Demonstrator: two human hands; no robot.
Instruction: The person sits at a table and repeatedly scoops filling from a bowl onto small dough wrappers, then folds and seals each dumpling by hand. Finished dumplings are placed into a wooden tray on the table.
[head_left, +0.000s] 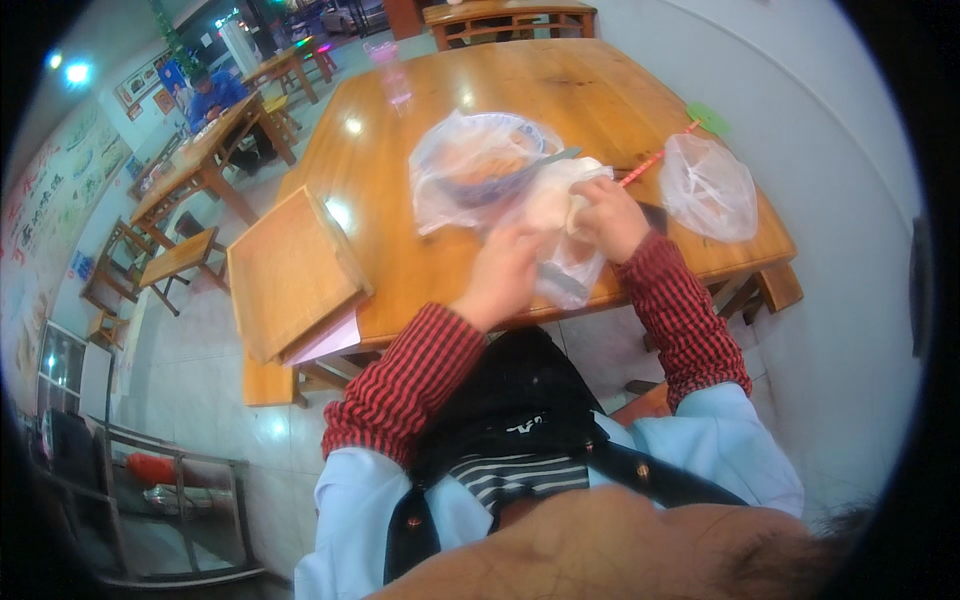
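My right hand (611, 216) pinches the edge of a pale, thin piece that looks like a dough wrapper (576, 211). Beside it lies a pile of similar pale wrappers (547, 201) on a clear plastic bag (564, 291). My left hand (504, 271) is blurred at the near side of this bag, and its fingertips are partly hidden, so its grip is unclear. Beyond both hands stands a blue-and-white bowl (534, 129) inside a plastic bag, holding an orange-brown filling (487, 166). A grey flat-handled utensil (559, 157) rests across its rim.
A wooden board or tray (296, 274) lies at the table's left edge, over a pink sheet (326, 341). To the right are a knotted plastic bag (709, 187) and a red stick with a green end (645, 166). A pink cup (394, 75) stands far back. A seated person (217, 97) is at another table.
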